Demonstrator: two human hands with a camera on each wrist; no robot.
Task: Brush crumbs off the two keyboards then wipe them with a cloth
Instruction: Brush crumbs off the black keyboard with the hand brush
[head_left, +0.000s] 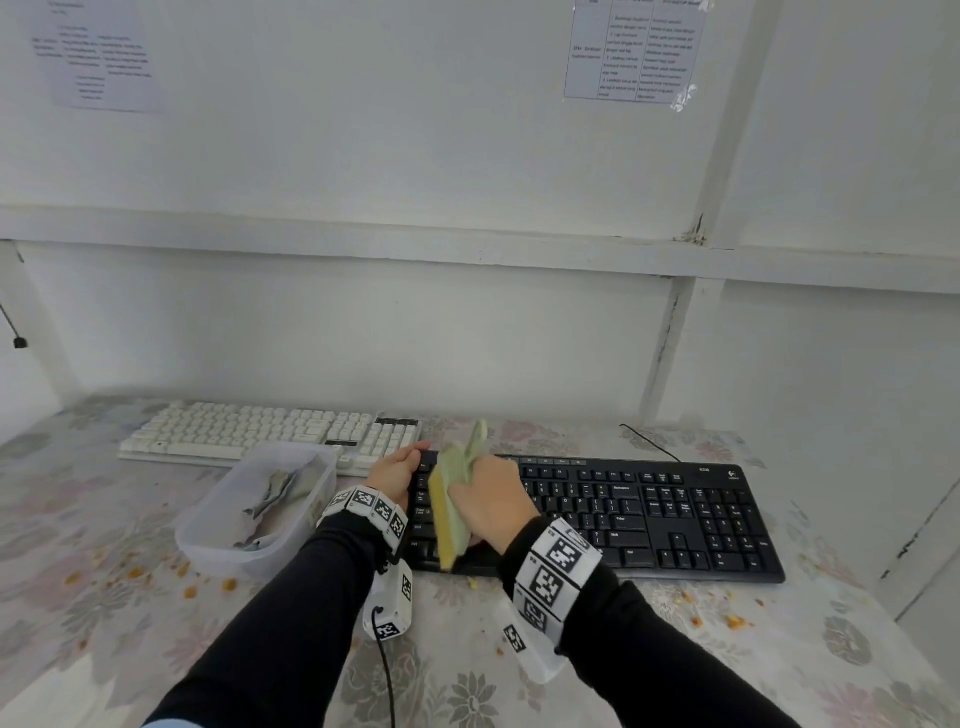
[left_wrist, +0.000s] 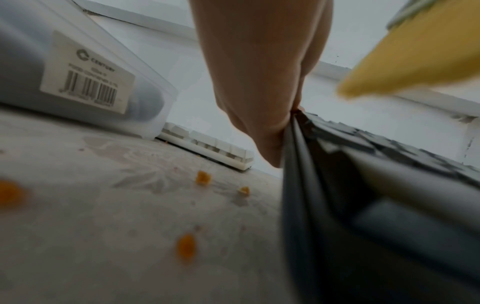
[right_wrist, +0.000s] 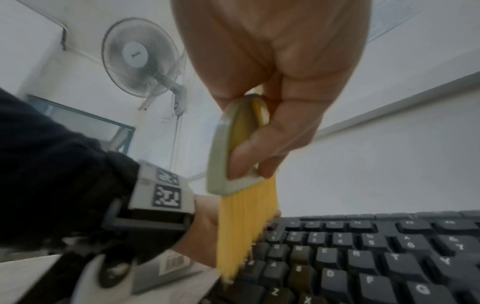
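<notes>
right hand (right_wrist: 272, 86) fingers (right_wrist: 262, 152) curled round the green brush (right_wrist: 221, 156), yellow bristles (right_wrist: 241, 236) down on the left end of the black keyboard (head_left: 649, 514). left hand (head_left: 397, 473) gripping that keyboard's left edge, steadying it. orange crumbs (left_wrist: 185, 246) scattered over the flowered worktop (head_left: 156, 649). white keyboard (head_left: 260, 431) lying just behind, untouched now. grey cloth (head_left: 275, 499) waiting in the clear tub (head_left: 218, 540) beside it. judging by this: brushing underway, at least one keyboard unfinished, all wiping left.
</notes>
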